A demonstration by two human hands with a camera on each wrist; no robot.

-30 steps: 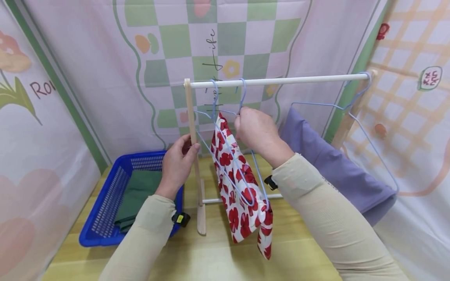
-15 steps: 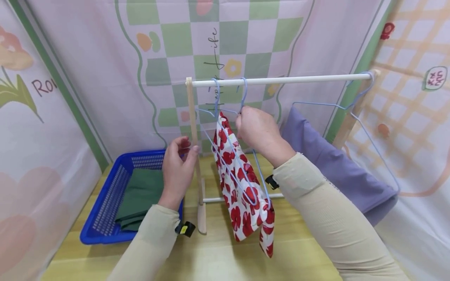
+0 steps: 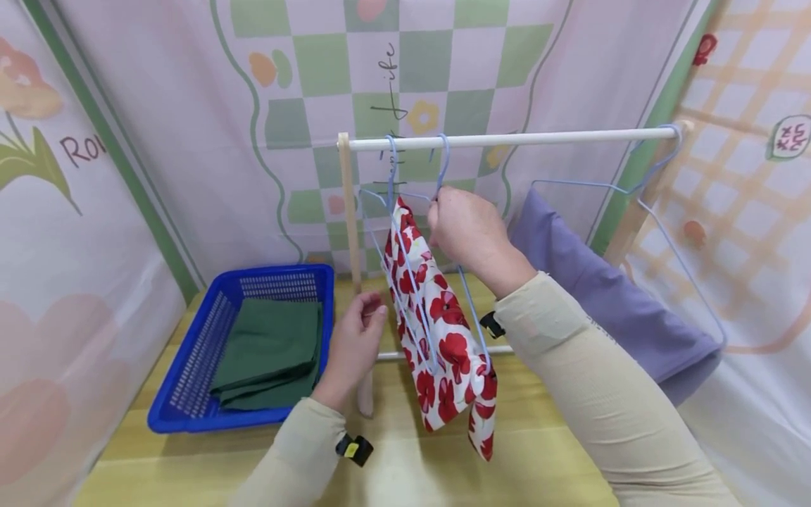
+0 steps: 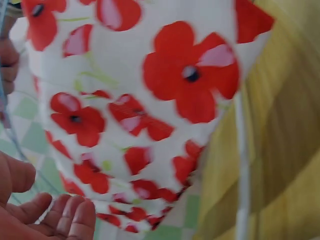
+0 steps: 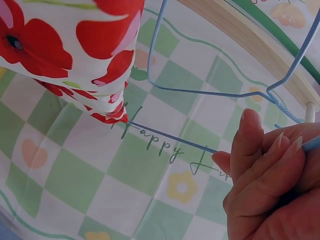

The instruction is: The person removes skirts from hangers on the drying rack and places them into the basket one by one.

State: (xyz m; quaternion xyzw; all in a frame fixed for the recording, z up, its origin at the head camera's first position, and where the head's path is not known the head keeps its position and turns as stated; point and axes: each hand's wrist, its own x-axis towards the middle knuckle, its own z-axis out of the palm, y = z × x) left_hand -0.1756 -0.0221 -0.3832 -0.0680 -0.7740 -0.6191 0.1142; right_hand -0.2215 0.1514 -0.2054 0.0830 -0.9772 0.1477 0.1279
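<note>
My right hand (image 3: pixel 472 229) grips a blue wire hanger (image 3: pixel 445 163) by its neck, just under the hook on the white rail (image 3: pixel 538 139). Over that hanger drapes a white cloth with red flowers (image 3: pixel 437 310); in the right wrist view the curled fingers lie around the wire, with the floral cloth (image 5: pixel 65 45) beyond them. A bare blue hanger (image 3: pixel 392 172) hangs to its left. Near the floral cloth's left side, my left hand (image 3: pixel 355 345) has loosely bent fingers and holds nothing. Up close, the left hand (image 4: pixel 55 212) is below the cloth's printed face.
A blue basket (image 3: pixel 161 373) with folded green cloth (image 3: pixel 269 345) stands on the wooden table (image 3: pixel 405 472) at left. The rack's wooden post (image 3: pixel 350 211) rises beside it. A purple cloth (image 3: pixel 589 282) hangs from another blue hanger (image 3: pixel 681 253) at the rail's right end.
My left hand has left the rack's post and moved down and right towards the floral cloth. The bare hanger's lower end has shifted slightly left. My right hand keeps its grip.
</note>
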